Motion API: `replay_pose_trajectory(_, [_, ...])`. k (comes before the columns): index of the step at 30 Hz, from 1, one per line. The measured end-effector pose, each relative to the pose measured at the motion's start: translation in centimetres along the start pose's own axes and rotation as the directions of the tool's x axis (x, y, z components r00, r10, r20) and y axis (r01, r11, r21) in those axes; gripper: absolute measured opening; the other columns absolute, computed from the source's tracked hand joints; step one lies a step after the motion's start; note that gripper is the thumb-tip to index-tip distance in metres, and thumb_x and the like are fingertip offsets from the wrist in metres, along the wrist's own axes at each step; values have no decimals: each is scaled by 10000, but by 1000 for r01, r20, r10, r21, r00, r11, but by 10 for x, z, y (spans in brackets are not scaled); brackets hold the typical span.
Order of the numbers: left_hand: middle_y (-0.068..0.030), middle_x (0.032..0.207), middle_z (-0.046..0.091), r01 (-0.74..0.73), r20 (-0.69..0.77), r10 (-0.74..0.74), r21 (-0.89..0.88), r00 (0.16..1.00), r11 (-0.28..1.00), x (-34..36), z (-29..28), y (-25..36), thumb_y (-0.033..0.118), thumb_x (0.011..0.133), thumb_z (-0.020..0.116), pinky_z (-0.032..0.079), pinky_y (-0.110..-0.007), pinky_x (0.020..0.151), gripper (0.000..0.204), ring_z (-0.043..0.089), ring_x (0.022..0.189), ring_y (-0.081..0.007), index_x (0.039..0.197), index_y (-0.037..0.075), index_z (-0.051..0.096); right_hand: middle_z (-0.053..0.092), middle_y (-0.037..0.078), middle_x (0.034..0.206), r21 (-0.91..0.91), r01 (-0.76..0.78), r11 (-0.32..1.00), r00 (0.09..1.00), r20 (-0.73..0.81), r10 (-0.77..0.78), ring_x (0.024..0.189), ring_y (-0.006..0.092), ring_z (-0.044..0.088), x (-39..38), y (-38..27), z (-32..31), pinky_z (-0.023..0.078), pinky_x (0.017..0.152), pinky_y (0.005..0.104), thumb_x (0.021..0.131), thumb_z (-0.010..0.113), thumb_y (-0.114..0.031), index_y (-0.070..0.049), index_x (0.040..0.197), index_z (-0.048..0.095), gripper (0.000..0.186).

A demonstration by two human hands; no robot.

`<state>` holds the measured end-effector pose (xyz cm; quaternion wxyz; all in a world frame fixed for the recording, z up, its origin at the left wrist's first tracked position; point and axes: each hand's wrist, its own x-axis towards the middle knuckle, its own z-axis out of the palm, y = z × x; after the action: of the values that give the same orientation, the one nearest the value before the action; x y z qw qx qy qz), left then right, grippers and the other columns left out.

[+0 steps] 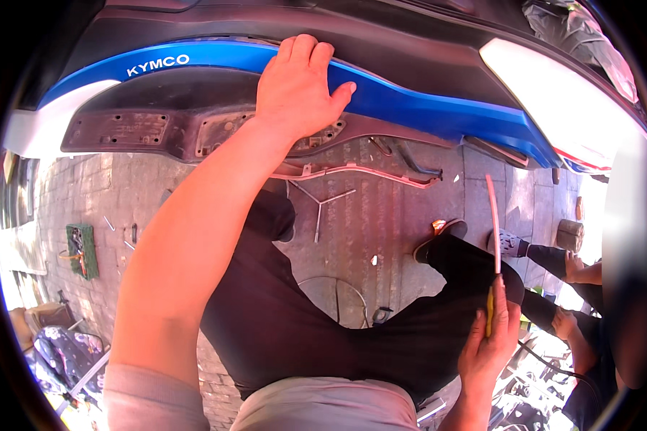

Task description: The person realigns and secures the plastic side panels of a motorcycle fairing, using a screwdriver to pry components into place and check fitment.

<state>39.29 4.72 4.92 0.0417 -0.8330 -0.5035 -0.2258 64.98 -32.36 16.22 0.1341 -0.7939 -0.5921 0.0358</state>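
At twelve o'clock our half-open left hand (295, 93) lies over the blue scooter side trim (424, 108), seated along dark bodywork (402, 43), while at four our right hand (490, 345) closes round a screwdriver (496, 230) well apart from it, so the trim work seems unfinished.

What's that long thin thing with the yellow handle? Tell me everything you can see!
The long thin tool has a yellow handle, partly hidden by the right hand gripping it. Its slim, pale pinkish shaft looks smooth, maybe metal, and seems slightly bent, though this lens curves straight things. It points away from the person, its far end apart from the blue panel. The tip's shape is too small to tell.
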Motion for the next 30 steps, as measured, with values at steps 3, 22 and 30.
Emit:
replay_pose_trajectory(3, [-152,1350,577,11,2,-11,14,1000,1000,3,-4,10,457,924,806,475,-446,1155,649,529,1329,-358,1366,21,617,644,174,1025,35,57,998,993,-105,-53,871,354,659,24,6,-4,546,774,441,964,670,43,-98,1531,658,584])
replay_pose_trajectory(22, [-151,1295,569,44,48,-49,88,998,995,-3,-10,19,433,906,807,496,-436,1126,566,543,1287,-344,1280,53,617,667,129,977,-556,425,714,895,142,-423,826,341,738,149,-71,-37,599,740,461,965,661,-66,-197,1392,744,455])
replay_pose_trajectory(30, [-150,1267,582,12,28,-14,54,1000,998,6,-19,4,389,876,843,514,-443,1094,562,565,1259,-343,1269,51,625,802,195,1048,-504,505,701,861,239,-448,970,336,792,237,-116,-95,627,934,430,901,811,-85,-43,1134,845,239])
